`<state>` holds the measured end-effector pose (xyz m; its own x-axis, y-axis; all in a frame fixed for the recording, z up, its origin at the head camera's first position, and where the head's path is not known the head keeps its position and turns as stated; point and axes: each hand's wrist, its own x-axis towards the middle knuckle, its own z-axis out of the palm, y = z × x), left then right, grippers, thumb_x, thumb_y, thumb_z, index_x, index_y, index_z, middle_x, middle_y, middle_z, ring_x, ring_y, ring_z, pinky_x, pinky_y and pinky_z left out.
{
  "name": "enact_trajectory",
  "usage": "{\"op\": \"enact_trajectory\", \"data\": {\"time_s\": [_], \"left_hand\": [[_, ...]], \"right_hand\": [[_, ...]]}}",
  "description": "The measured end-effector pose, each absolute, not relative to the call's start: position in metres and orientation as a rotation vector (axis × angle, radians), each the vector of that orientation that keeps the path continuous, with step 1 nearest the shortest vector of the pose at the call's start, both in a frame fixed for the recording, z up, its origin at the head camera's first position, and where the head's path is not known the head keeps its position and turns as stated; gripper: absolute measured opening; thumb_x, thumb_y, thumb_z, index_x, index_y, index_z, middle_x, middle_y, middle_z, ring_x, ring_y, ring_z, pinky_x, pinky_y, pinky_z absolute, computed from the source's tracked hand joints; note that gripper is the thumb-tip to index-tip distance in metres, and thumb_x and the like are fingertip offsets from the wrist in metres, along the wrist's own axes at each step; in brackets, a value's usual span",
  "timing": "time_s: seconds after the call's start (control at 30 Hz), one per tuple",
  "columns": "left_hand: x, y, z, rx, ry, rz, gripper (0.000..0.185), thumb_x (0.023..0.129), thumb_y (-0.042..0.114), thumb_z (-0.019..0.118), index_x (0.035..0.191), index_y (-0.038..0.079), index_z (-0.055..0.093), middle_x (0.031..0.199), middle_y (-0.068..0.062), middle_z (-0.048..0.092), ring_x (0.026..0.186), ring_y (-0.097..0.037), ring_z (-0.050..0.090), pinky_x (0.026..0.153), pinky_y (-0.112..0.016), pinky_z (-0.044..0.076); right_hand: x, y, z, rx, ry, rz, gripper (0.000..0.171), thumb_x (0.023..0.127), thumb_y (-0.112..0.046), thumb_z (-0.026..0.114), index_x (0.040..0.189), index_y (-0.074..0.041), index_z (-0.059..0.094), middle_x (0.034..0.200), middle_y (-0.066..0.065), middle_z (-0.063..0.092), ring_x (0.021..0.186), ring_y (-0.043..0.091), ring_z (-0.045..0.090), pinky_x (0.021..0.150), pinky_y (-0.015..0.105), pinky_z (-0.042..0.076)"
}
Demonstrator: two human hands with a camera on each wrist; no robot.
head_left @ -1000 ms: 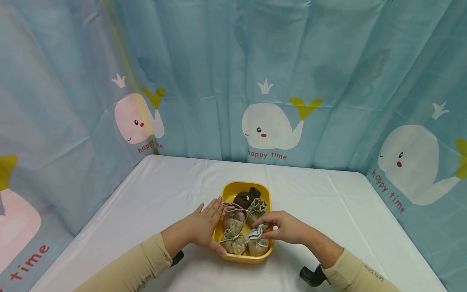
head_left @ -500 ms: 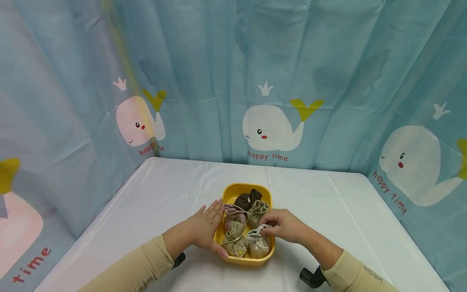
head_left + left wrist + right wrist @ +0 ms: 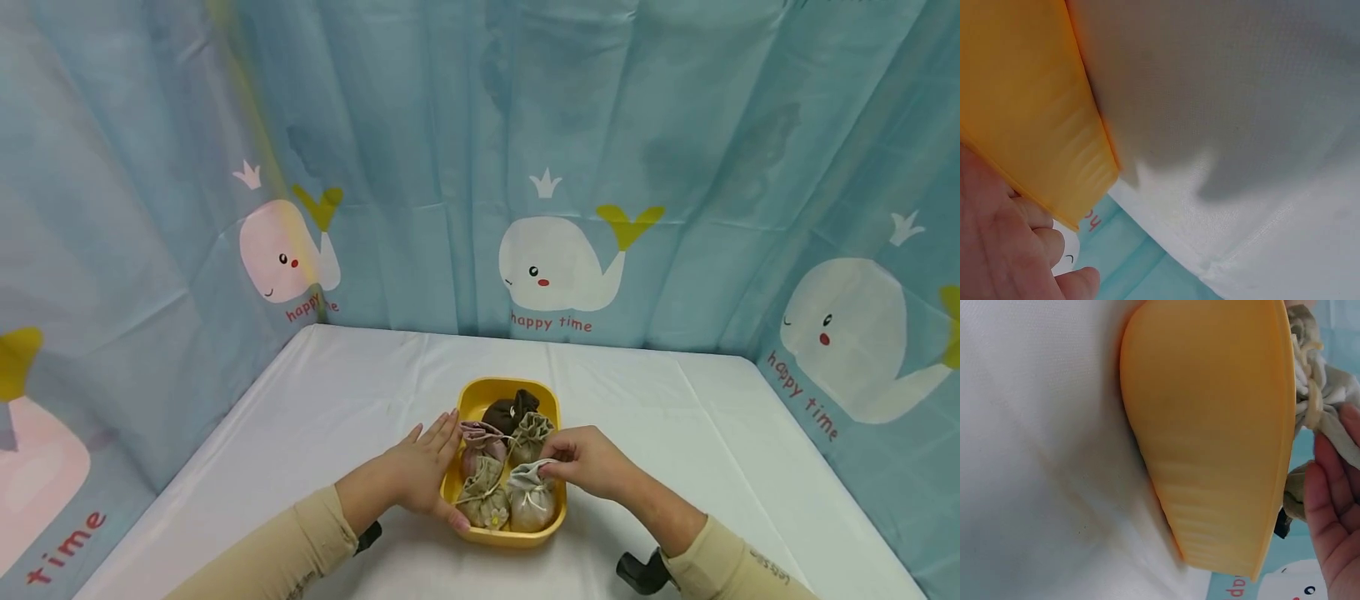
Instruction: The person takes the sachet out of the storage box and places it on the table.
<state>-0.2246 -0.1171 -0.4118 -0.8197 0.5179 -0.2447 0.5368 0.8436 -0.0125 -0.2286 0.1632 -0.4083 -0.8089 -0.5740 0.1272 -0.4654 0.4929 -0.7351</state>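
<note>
Left hand (image 3: 416, 471) lies flat against the tray (image 3: 551, 529), fingers straight, gripping nothing. Right hand (image 3: 588, 461) pinches the grey pouch (image 3: 531, 498) by its gathered top.

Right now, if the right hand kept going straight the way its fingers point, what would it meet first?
Probably the pale drawstring pouch that the right hand already pinches at the neck; past it lies the tan pouch, though depth is uncertain.

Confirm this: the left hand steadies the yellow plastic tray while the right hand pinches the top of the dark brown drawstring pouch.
Wrong pouch. The right hand pinches the gathered top of the pale grey drawstring pouch at the near right of the yellow plastic tray, as the head view shows. The left hand does steady the tray.
</note>
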Motion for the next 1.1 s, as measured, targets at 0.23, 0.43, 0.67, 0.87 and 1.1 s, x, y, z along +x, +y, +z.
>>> {"op": "enact_trajectory", "data": {"time_s": [0.23,0.43,0.67,0.87,1.1], "left_hand": [[-0.226,-0.119,-0.416,0.805,2.792,-0.122,0.136,0.048,0.095,0.034,0.147,0.006,0.009,0.153,-0.013,-0.007,0.14,-0.027,-0.004,0.109,-0.052,0.012],[-0.226,-0.116,-0.412,0.808,2.784,-0.124,0.135,0.049,0.094,0.035,0.147,0.005,0.009,0.153,-0.013,-0.007,0.14,-0.027,-0.004,0.109,-0.051,0.012],[-0.224,-0.116,-0.41,0.812,2.783,-0.102,0.134,0.049,0.093,0.039,0.147,0.005,0.012,0.153,-0.014,-0.004,0.14,-0.028,-0.001,0.109,-0.052,0.013],[-0.225,-0.117,-0.413,0.804,2.785,-0.105,0.134,0.049,0.093,0.038,0.147,0.006,0.011,0.153,-0.013,-0.006,0.14,-0.027,-0.003,0.109,-0.051,0.013],[-0.224,-0.118,-0.408,0.799,2.781,-0.097,0.134,0.049,0.093,0.04,0.147,0.005,0.012,0.153,-0.013,-0.004,0.14,-0.027,-0.001,0.108,-0.052,0.013]], "right_hand": [[-0.23,0.164,-0.404,-0.945,2.598,-1.273,0.008,0.084,-0.025,0.067,0.081,-0.017,0.067,0.074,-0.009,0.062,0.067,0.006,0.055,0.059,0.027,0.049],[-0.229,0.166,-0.395,-0.925,2.652,-1.288,0.012,0.083,-0.026,0.067,0.082,-0.014,0.067,0.074,-0.009,0.061,0.067,0.007,0.054,0.061,0.026,0.049],[-0.227,0.165,-0.383,-0.929,2.665,-1.35,0.01,0.083,-0.024,0.067,0.082,-0.013,0.067,0.075,-0.008,0.061,0.067,0.008,0.054,0.061,0.028,0.049],[-0.225,0.165,-0.376,-0.91,2.664,-1.391,0.006,0.083,-0.02,0.068,0.08,-0.015,0.067,0.075,-0.006,0.061,0.068,0.009,0.054,0.062,0.026,0.049],[-0.226,0.165,-0.371,-0.855,2.689,-1.382,0.005,0.084,-0.017,0.067,0.079,-0.015,0.066,0.074,-0.005,0.061,0.069,0.009,0.053,0.066,0.027,0.05]]}}
